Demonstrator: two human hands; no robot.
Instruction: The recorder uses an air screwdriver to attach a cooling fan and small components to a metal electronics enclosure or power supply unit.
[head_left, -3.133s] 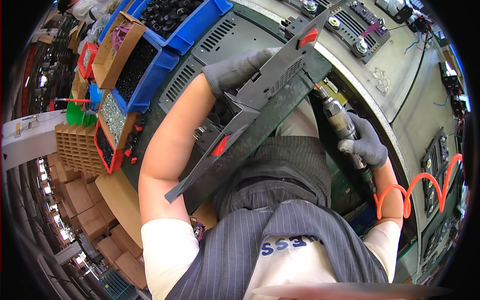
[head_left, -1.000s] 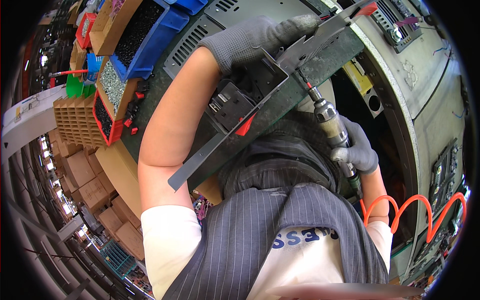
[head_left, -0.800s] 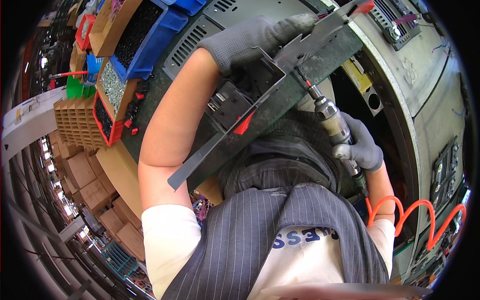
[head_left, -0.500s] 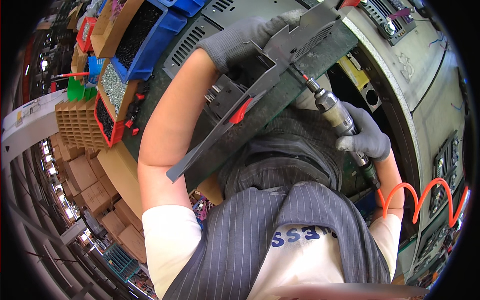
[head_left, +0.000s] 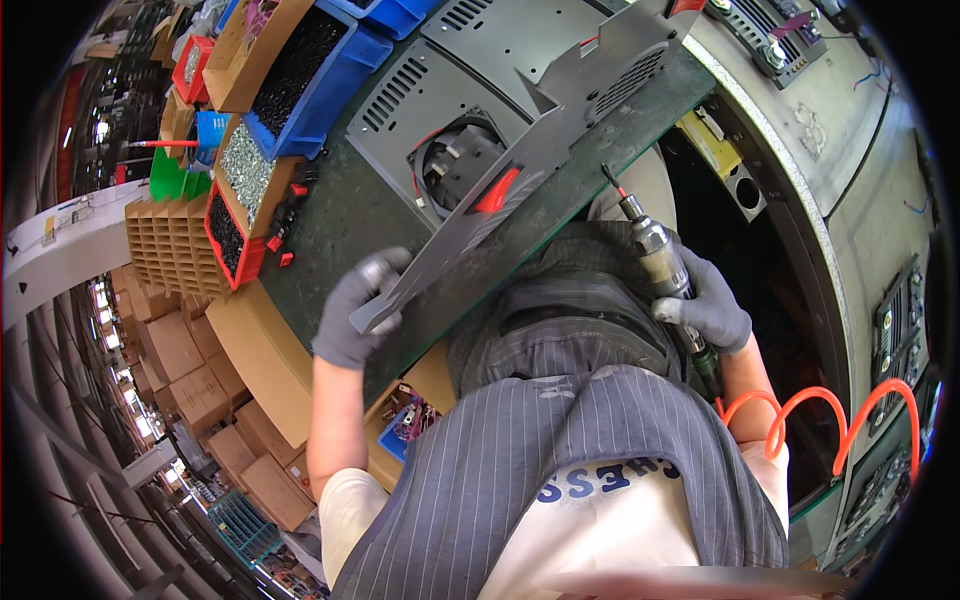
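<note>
My left hand (head_left: 345, 325), in a grey glove, is closed on the near-left end of a long dark grey metal panel (head_left: 445, 250). The panel stands on edge along a flat slotted metal plate, with a red piece (head_left: 497, 190) set in it and a round grille farther along. Behind it, a black fan (head_left: 462, 160) with a red wire sits at the plate. My gloved right hand (head_left: 715, 305) is wrapped round a pneumatic screwdriver (head_left: 660, 255). The driver's bit points up and away, apart from the panel, over my lap. An orange coiled hose (head_left: 845, 425) trails from its rear end.
At the far left, blue bins (head_left: 310, 85) of black screws stand beside a box of silver screws (head_left: 243, 165) and a red tray (head_left: 228, 235). Small red and black parts lie on the green bench (head_left: 325, 240). A cardboard divider (head_left: 170, 245) and a metal-edged table (head_left: 790, 160) flank me.
My left hand has come back from the panel's far part to its near-left end, uncovering the fan. The screwdriver has drawn away from the panel, slightly nearer to me.
</note>
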